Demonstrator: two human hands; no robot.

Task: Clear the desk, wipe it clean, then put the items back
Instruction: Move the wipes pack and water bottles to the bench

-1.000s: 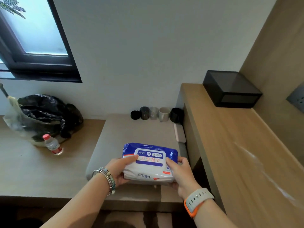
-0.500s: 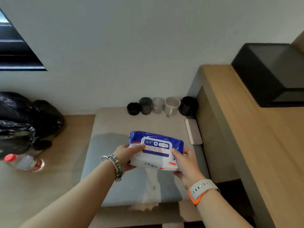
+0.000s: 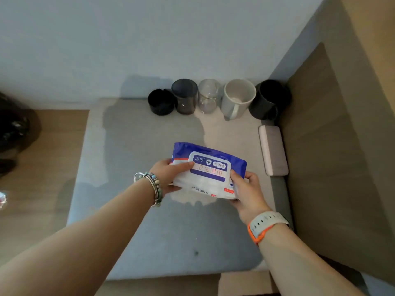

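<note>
Left hand [image 3: 168, 174] fingers curl under the pack of wipes [image 3: 210, 169], thumb on top. The right hand [image 3: 245, 189] pinches its near right corner, over the middle of the grey mat [image 3: 128, 146]. The pack is likely soft, light and slick, so it is best gripped at both ends.

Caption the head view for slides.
Left hand and right hand hold a wet-wipe pack over the grey pad, white mug behind.
</note>
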